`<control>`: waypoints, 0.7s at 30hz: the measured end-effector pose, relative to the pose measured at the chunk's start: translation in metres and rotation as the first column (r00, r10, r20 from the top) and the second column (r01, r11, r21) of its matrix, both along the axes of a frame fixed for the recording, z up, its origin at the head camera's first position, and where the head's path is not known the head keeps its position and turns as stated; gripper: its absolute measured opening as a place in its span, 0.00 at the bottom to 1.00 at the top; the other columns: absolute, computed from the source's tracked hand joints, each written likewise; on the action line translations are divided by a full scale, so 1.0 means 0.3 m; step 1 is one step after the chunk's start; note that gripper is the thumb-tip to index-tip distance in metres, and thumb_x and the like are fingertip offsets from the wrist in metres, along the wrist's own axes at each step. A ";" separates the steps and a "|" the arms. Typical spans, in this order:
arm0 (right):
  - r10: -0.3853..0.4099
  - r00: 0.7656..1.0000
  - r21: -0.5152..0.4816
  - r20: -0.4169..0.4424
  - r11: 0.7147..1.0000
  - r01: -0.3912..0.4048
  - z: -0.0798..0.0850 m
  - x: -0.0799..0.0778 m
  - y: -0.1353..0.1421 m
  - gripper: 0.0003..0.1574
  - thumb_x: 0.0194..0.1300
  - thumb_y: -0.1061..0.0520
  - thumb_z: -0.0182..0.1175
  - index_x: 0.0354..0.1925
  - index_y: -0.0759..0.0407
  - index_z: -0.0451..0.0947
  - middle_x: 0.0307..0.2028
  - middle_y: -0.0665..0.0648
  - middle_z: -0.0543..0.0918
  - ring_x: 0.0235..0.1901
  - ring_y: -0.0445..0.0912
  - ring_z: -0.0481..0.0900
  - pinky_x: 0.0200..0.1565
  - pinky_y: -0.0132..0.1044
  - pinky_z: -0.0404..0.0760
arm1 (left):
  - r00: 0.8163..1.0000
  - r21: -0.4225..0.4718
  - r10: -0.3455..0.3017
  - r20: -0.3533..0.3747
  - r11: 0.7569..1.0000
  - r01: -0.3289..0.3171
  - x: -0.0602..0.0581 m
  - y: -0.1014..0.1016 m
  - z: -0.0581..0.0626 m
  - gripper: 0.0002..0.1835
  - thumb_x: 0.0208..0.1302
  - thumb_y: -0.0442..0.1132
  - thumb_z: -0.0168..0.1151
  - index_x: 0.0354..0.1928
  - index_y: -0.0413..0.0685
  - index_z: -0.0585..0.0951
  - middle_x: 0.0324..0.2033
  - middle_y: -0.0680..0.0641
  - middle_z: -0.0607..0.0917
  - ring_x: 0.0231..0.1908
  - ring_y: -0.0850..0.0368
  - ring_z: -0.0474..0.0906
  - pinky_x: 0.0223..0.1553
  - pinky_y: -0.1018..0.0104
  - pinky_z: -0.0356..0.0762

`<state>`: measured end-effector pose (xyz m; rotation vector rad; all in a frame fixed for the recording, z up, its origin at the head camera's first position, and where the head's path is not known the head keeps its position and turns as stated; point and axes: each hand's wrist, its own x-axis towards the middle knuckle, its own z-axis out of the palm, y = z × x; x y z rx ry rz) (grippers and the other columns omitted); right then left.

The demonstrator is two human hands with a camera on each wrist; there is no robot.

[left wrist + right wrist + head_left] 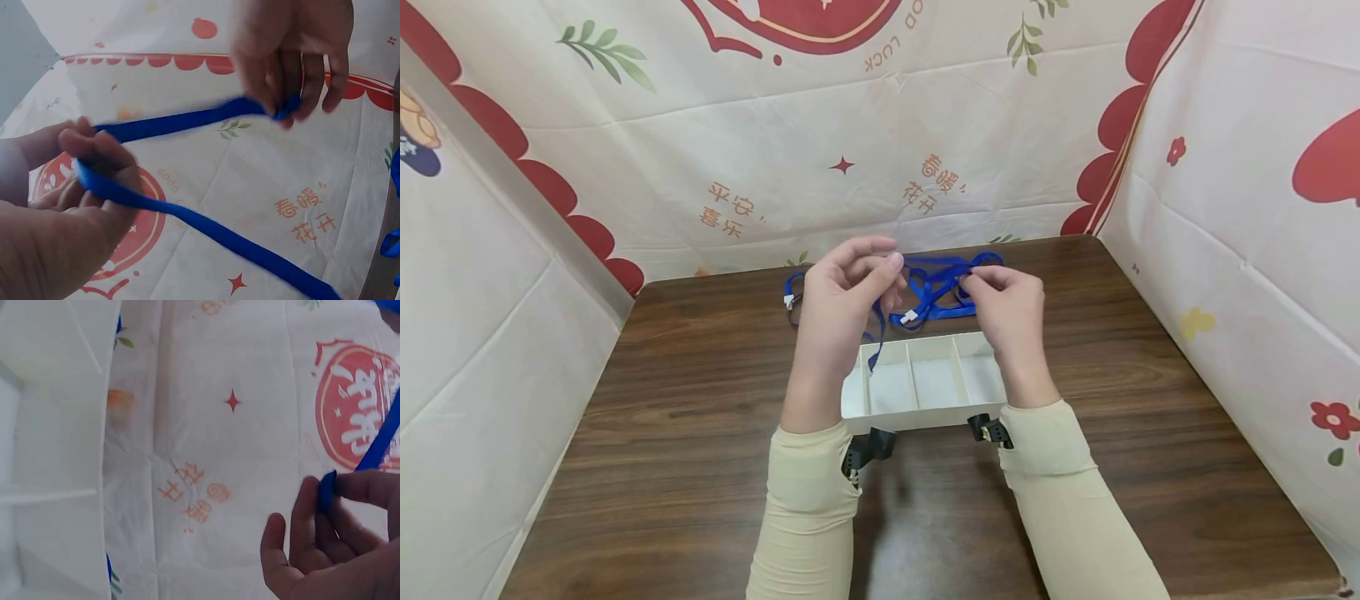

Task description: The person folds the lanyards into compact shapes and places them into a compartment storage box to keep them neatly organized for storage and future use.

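Left wrist view: left hand [81, 194] has its fingers curled, strap [169, 125] pinched near the thumb and bent round the fingers. Right hand [337, 544] pinches the same strap between thumb and forefinger, other fingers loosely bent. Stretch between hands looks fairly taut; a tail hangs free from the left hand.

Strap is up in the air, over the far part of the table [700, 433]. Tail dangles by the box [925, 419], which is white, divided, just below the hands; can't tell if it touches. Behind the box, a blue pile [936, 312] with a white clip [909, 317]; another white clip [788, 301] lies to the left, partly behind the left hand. Can't tell whether the held strap joins the pile. Printed cloth [850, 125] behind.

Risks, my guess: right pinch is small, so a hard pull could slip it loose. Tail could catch on a divider if hands drop. If the strap is tangled with the pile, pulling would drag it along. Loose bend at left could twist.
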<state>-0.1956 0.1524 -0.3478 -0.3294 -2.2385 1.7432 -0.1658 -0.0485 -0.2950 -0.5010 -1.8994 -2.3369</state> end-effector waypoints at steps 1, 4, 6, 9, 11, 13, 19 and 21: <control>-0.028 1.000 -0.036 -0.009 0.999 0.027 0.004 -0.003 0.010 0.18 0.71 0.56 0.66 0.51 0.66 0.89 0.49 0.59 0.90 0.43 0.41 0.80 0.39 0.30 0.77 | 0.999 -0.005 -0.028 0.034 1.000 0.028 -0.002 -0.006 -0.001 0.14 0.75 0.31 0.64 0.57 0.34 0.82 0.27 0.57 0.88 0.26 0.59 0.78 0.38 0.70 0.83; -0.107 0.993 -0.141 -0.043 0.985 0.100 0.017 -0.014 0.040 0.16 0.70 0.57 0.65 0.50 0.65 0.90 0.43 0.53 0.89 0.42 0.39 0.82 0.40 0.29 0.79 | 0.988 -0.078 -0.095 0.118 0.991 0.105 -0.009 -0.020 -0.005 0.14 0.76 0.30 0.62 0.58 0.32 0.83 0.27 0.56 0.89 0.28 0.58 0.80 0.39 0.69 0.81; -0.148 0.987 -0.199 -0.067 0.971 0.132 0.026 -0.020 0.058 0.13 0.70 0.58 0.65 0.46 0.64 0.91 0.38 0.50 0.89 0.39 0.40 0.83 0.38 0.29 0.80 | 0.977 -0.146 -0.124 0.174 0.978 0.151 -0.012 -0.024 -0.007 0.14 0.75 0.30 0.63 0.58 0.32 0.84 0.28 0.56 0.90 0.30 0.58 0.83 0.39 0.69 0.81; -0.190 0.976 -0.257 -0.109 0.954 0.157 0.043 -0.031 0.077 0.10 0.69 0.60 0.65 0.43 0.62 0.92 0.33 0.47 0.87 0.36 0.42 0.85 0.36 0.28 0.82 | 0.959 -0.257 -0.152 0.241 0.943 0.214 -0.015 -0.026 -0.006 0.13 0.74 0.32 0.66 0.56 0.33 0.86 0.27 0.53 0.91 0.32 0.58 0.86 0.40 0.67 0.83; -0.209 0.967 -0.277 -0.144 0.947 0.164 0.059 -0.036 0.084 0.10 0.69 0.61 0.65 0.42 0.62 0.92 0.32 0.47 0.88 0.36 0.42 0.84 0.36 0.28 0.82 | 0.947 -0.334 -0.162 0.277 0.908 0.253 -0.015 -0.027 -0.005 0.12 0.73 0.35 0.68 0.53 0.34 0.88 0.26 0.52 0.90 0.32 0.58 0.86 0.44 0.64 0.84; -0.225 0.957 -0.276 -0.183 0.946 0.170 0.080 -0.040 0.090 0.11 0.69 0.61 0.65 0.42 0.62 0.93 0.32 0.46 0.88 0.37 0.42 0.84 0.38 0.29 0.82 | 0.937 -0.397 -0.177 0.301 0.870 0.292 -0.017 -0.025 -0.002 0.11 0.73 0.38 0.69 0.48 0.36 0.89 0.23 0.52 0.89 0.33 0.57 0.85 0.49 0.61 0.83; -0.218 0.944 -0.233 -0.247 0.959 0.161 0.130 -0.055 0.097 0.11 0.70 0.59 0.65 0.42 0.60 0.93 0.31 0.44 0.88 0.40 0.44 0.83 0.43 0.35 0.78 | 0.920 -0.374 -0.271 0.284 0.852 0.367 -0.017 -0.025 0.000 0.13 0.77 0.40 0.65 0.37 0.38 0.89 0.18 0.52 0.83 0.31 0.54 0.82 0.50 0.60 0.80; -0.194 0.951 -0.198 -0.239 0.969 0.148 0.126 -0.061 0.098 0.11 0.70 0.59 0.65 0.42 0.60 0.93 0.30 0.43 0.87 0.37 0.44 0.80 0.39 0.34 0.76 | 0.922 -0.304 -0.322 0.213 0.875 0.376 -0.016 -0.026 0.004 0.15 0.79 0.38 0.61 0.33 0.40 0.86 0.18 0.52 0.82 0.31 0.54 0.81 0.48 0.62 0.79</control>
